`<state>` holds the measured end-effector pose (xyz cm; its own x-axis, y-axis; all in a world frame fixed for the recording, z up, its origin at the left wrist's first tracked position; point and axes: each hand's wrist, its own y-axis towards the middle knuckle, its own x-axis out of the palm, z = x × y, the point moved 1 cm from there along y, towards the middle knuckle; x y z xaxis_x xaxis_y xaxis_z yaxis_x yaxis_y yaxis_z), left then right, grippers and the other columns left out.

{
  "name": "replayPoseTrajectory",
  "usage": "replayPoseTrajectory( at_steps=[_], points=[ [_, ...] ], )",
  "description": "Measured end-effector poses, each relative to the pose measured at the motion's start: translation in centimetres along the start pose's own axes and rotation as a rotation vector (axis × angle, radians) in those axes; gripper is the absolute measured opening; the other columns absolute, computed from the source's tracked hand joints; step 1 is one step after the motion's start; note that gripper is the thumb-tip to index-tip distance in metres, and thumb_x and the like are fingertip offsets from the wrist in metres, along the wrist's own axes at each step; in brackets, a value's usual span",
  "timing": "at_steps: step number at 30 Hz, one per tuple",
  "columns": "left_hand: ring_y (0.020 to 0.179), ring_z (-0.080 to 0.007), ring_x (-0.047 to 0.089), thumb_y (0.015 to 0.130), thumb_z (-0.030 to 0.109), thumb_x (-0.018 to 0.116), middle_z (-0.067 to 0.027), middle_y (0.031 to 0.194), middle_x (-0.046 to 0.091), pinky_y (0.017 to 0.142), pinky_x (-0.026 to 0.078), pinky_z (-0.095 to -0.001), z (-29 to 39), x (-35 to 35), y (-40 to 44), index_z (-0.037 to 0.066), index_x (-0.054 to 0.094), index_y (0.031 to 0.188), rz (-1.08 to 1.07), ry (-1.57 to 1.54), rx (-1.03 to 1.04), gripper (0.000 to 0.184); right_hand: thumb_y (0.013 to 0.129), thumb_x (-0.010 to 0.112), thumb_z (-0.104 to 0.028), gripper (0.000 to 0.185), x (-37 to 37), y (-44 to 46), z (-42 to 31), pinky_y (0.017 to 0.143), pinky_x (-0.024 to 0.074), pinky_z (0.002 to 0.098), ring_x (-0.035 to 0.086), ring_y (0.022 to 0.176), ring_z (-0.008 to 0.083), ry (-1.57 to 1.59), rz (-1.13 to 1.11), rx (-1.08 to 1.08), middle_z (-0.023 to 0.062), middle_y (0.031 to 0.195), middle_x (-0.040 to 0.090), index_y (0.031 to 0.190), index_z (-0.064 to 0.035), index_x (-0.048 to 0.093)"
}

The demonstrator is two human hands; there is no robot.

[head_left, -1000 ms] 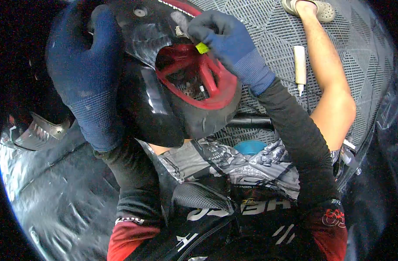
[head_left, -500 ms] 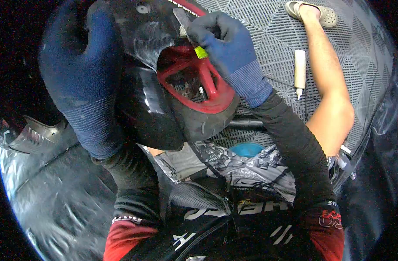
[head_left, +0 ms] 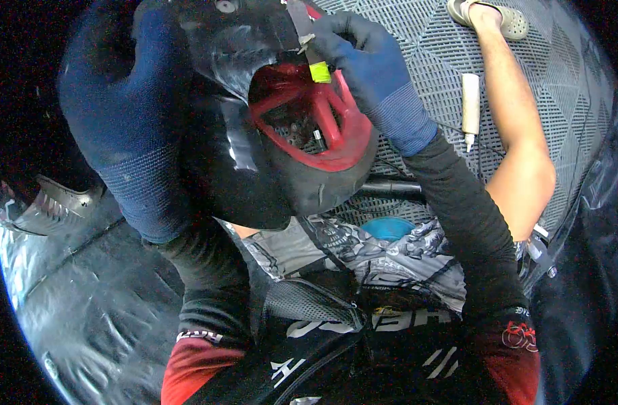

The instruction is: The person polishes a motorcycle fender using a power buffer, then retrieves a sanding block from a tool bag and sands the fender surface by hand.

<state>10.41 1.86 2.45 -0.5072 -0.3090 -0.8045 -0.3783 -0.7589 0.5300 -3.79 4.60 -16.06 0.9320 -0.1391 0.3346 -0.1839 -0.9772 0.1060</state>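
The red-spoked wheel (head_left: 332,128) is near; farther, the grey strip (head_left: 300,20) slants along the black panel's (head_left: 245,40) edge, its yellow-green end toward the wearer; the right hand (head_left: 366,61) pinches it with curled fingers, with room toward the bottle (head_left: 470,104); the left hand's (head_left: 130,88) fingertips are hidden, state unclear.

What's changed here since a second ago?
The yellow-ended strip has swung steeper, its upper part going right over the black cover. Nothing was visibly grabbed or released; the right hand is still at the strip. The white bottle stayed put.
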Motion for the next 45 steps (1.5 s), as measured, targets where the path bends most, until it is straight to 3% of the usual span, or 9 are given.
replayPoseTrajectory(
  at_steps=[3, 18, 21, 25, 30, 32, 34, 36, 45],
  points=[
    [0.104, -0.0192, 0.068, 0.097, 0.013, 0.062, -0.0092, 0.119, 0.072, 0.09, 0.053, -0.0302, 0.2, -0.4, -0.1, 0.003, 0.072, 0.12, 0.004, -0.097, -0.176, 0.027, 0.101, 0.067, -0.022, 0.023, 0.6, -0.2, 0.4, 0.075, 0.0566, 0.028, 0.068, 0.081, 0.0112, -0.022, 0.01, -0.025, 0.0057, 0.088, 0.073, 0.103, 0.0008, 0.069],
    [0.106, -0.0166, 0.067, 0.099, 0.012, 0.064, -0.0114, 0.12, 0.073, 0.095, 0.051, -0.0301, -2.6, -0.5, 1.0, 0.001, 0.072, 0.124, 0.087, -0.204, -0.028, 0.029, 0.099, 0.066, -0.014, 0.015, 2.3, -1.6, -0.3, 0.072, 0.0552, 0.0288, 0.066, 0.078, 0.012, 0.058, 0.155, -0.003, 0.0054, 0.085, 0.071, 0.097, 0.0006, 0.069],
    [0.108, -0.0202, 0.068, 0.098, 0.014, 0.065, -0.013, 0.12, 0.073, 0.097, 0.052, -0.0313, -3.7, -1.9, 0.0, 0.001, 0.073, 0.122, 0.141, -0.411, -0.179, 0.028, 0.099, 0.065, -0.014, 0.015, 2.1, -1.7, -0.1, 0.073, 0.0553, 0.0296, 0.066, 0.079, 0.0128, 0.026, 0.176, -0.007, 0.0061, 0.085, 0.071, 0.096, 0.0005, 0.069],
    [0.111, -0.0317, 0.069, 0.099, 0.007, 0.059, -0.0187, 0.127, 0.067, 0.098, 0.056, -0.0406, -5.4, -4.0, -5.5, -0.004, 0.07, 0.118, 0.172, 0.173, 0.151, 0.025, 0.099, 0.065, -0.014, 0.016, 3.1, -2.2, 0.0, 0.074, 0.0559, 0.03, 0.067, 0.081, 0.0134, 0.1, 0.267, 0.051, 0.0069, 0.086, 0.071, 0.098, 0.0009, 0.069],
    [0.115, -0.0341, 0.064, 0.104, 0.011, 0.053, -0.0224, 0.124, 0.064, 0.102, 0.055, -0.0409, -6.2, -4.6, -15.9, -0.009, 0.061, 0.126, 0.234, 0.432, 0.038, 0.031, 0.1, 0.064, -0.016, 0.017, 2.8, -2.3, -0.5, 0.073, 0.0559, 0.0305, 0.067, 0.081, 0.0145, -0.029, 0.257, -0.011, 0.008, 0.087, 0.071, 0.101, 0.0007, 0.068],
    [0.119, -0.0324, 0.061, 0.102, 0.012, 0.057, -0.0202, 0.128, 0.063, 0.103, 0.052, -0.0418, -7.7, -2.6, -20.8, -0.007, 0.059, 0.13, 0.267, -0.071, -0.403, 0.035, 0.099, 0.064, -0.017, 0.02, 2.1, -2.2, 0.4, 0.073, 0.0558, 0.0306, 0.067, 0.08, 0.0153, 0.141, 0.323, 0.267, 0.009, 0.087, 0.071, 0.1, 0.0019, 0.068],
    [0.123, -0.0304, 0.059, 0.099, 0.013, 0.06, -0.0182, 0.132, 0.062, 0.105, 0.048, -0.0423, -8.4, 0.0, -24.7, -0.005, 0.057, 0.135, 0.298, -0.466, -0.856, 0.04, 0.099, 0.064, -0.018, 0.021, 3.0, -2.0, 0.3, 0.072, 0.0552, 0.0296, 0.067, 0.078, 0.0148, 0.075, 0.336, 0.076, 0.0085, 0.084, 0.071, 0.098, 0.0027, 0.069],
    [0.123, -0.0304, 0.059, 0.098, 0.013, 0.062, -0.0179, 0.133, 0.062, 0.106, 0.047, -0.0425, -9.0, 3.1, -27.4, -0.004, 0.058, 0.135, 0.111, -0.576, -0.964, 0.04, 0.099, 0.065, -0.018, 0.021, 3.7, -2.1, -1.7, 0.071, 0.0547, 0.0292, 0.066, 0.077, 0.0139, 0.134, 0.24, 0.045, 0.0082, 0.084, 0.071, 0.098, 0.0025, 0.069],
    [0.125, -0.0304, 0.059, 0.094, 0.015, 0.069, -0.0167, 0.136, 0.063, 0.11, 0.044, -0.0433, -12.1, 6.0, -33.9, 0.004, 0.06, 0.137, -0.743, -0.423, -0.247, 0.045, 0.099, 0.064, -0.017, 0.019, 2.8, -2.5, -0.6, 0.07, 0.0537, 0.0292, 0.065, 0.077, 0.0116, -0.023, 0.293, 0.046, 0.0064, 0.085, 0.071, 0.098, 0.0022, 0.068]
  ],
)
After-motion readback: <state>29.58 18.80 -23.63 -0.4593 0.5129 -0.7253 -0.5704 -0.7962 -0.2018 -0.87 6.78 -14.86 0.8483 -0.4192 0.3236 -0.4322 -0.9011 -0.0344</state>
